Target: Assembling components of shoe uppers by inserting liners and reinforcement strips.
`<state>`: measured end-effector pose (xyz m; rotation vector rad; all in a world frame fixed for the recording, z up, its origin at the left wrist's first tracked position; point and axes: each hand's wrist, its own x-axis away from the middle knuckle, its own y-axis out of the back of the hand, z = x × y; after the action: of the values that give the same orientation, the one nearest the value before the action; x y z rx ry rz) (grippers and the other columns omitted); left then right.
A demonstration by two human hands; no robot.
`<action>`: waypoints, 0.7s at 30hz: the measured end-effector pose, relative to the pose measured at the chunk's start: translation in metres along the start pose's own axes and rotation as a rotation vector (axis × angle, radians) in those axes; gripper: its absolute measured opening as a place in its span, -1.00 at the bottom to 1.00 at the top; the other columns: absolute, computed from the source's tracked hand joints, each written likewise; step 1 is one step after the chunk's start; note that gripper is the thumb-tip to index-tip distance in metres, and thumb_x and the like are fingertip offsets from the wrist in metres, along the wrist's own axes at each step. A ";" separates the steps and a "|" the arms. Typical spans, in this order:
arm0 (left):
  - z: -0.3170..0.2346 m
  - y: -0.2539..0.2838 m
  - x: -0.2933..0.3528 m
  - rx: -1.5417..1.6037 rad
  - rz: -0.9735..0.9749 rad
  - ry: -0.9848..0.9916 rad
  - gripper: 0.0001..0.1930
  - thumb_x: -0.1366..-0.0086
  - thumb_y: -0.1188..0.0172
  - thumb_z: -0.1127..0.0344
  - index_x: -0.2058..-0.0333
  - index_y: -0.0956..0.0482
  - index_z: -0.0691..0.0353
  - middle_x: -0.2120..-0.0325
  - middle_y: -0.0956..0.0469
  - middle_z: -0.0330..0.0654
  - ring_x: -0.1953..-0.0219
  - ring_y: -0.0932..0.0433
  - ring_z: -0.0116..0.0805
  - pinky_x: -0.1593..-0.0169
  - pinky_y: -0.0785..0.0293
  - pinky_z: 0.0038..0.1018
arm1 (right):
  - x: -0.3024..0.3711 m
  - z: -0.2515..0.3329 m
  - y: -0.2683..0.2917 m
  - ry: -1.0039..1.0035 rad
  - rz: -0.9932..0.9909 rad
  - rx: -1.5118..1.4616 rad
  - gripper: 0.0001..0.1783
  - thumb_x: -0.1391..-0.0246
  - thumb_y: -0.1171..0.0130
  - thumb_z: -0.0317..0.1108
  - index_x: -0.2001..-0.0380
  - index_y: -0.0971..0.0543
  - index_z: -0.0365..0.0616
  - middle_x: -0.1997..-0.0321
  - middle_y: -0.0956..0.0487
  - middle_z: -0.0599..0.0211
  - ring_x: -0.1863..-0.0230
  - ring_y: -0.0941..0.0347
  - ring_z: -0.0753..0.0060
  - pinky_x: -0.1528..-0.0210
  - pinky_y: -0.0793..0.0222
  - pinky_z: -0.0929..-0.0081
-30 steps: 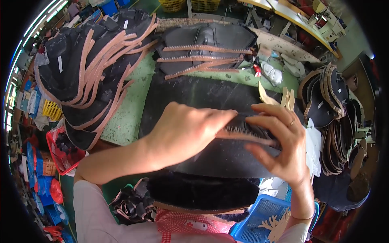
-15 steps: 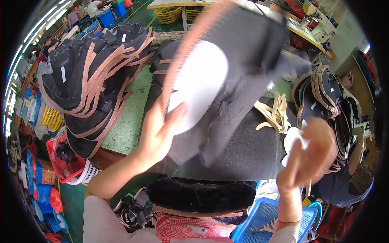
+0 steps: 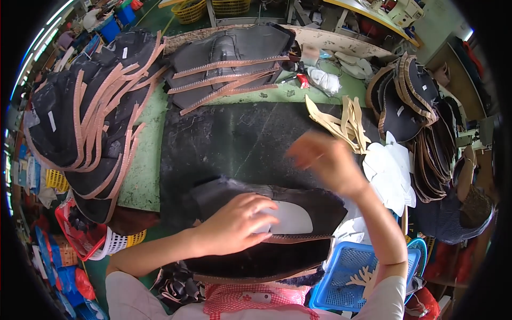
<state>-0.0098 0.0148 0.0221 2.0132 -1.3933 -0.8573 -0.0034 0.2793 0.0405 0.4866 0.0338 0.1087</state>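
Note:
A black upper piece [image 3: 325, 205] with a tan stitched edge lies at the table's near side. On it is a white rounded patch [image 3: 296, 217]. My left hand [image 3: 240, 221] rests on the piece with loosely bent fingers over the patch's left end. My right hand [image 3: 328, 162] is in the air above the dark mat [image 3: 229, 138], its fingers smeared by motion. Nearest to it are the cream strips [image 3: 349, 122]. A pile of white cut pieces [image 3: 392, 173] lies to its right. Directly in front of me, below the upper piece, is another black piece [image 3: 256, 261] with tan edging.
Stacks of black tan-edged pieces stand at left [image 3: 58, 122], far middle [image 3: 229, 48] and right [image 3: 402, 101]. A blue basket [image 3: 346, 256] is near my right arm, a red basket [image 3: 66, 221] at lower left. Beyond are a sewing machine [image 3: 406, 12] and another person's sleeve [image 3: 453, 213].
The black upper piece, raised in my left hand before, now lies at the near edge. My right hand has moved left, away from the white pieces.

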 end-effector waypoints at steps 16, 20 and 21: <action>0.120 0.004 -0.190 0.689 -0.127 0.672 -0.60 -0.39 -0.16 0.14 0.00 -0.42 0.37 0.34 -0.66 0.00 0.48 -0.69 -0.27 0.50 -0.62 -0.45 | -0.010 -0.069 0.052 -0.134 -0.367 0.615 -0.73 0.05 -0.42 -0.23 0.32 -0.65 -0.14 0.37 -0.61 0.27 0.32 -0.59 0.24 0.23 -0.48 0.31; 0.115 0.003 -0.182 0.765 -0.092 0.537 -0.80 -0.43 -0.10 0.34 0.07 -0.51 0.32 0.27 -0.66 -0.03 0.33 -0.70 -0.31 0.36 -0.64 -0.48 | -0.001 -0.070 0.063 -0.146 -0.368 0.402 -0.73 0.07 -0.44 -0.30 0.32 -0.63 -0.18 0.37 -0.60 0.29 0.34 -0.56 0.33 0.26 -0.47 0.40; 0.116 0.002 -0.179 0.793 -0.101 0.511 -0.79 -0.41 -0.13 0.33 0.09 -0.52 0.35 0.29 -0.67 -0.04 0.37 -0.70 -0.33 0.40 -0.64 -0.49 | -0.001 -0.067 0.061 -0.147 -0.380 0.307 -0.73 0.07 -0.44 -0.31 0.32 -0.62 -0.20 0.37 -0.60 0.30 0.36 -0.55 0.36 0.27 -0.46 0.44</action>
<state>-0.1451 0.1746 -0.0169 2.6263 -1.4432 0.2560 -0.0137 0.3638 0.0094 0.7850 -0.0019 -0.3093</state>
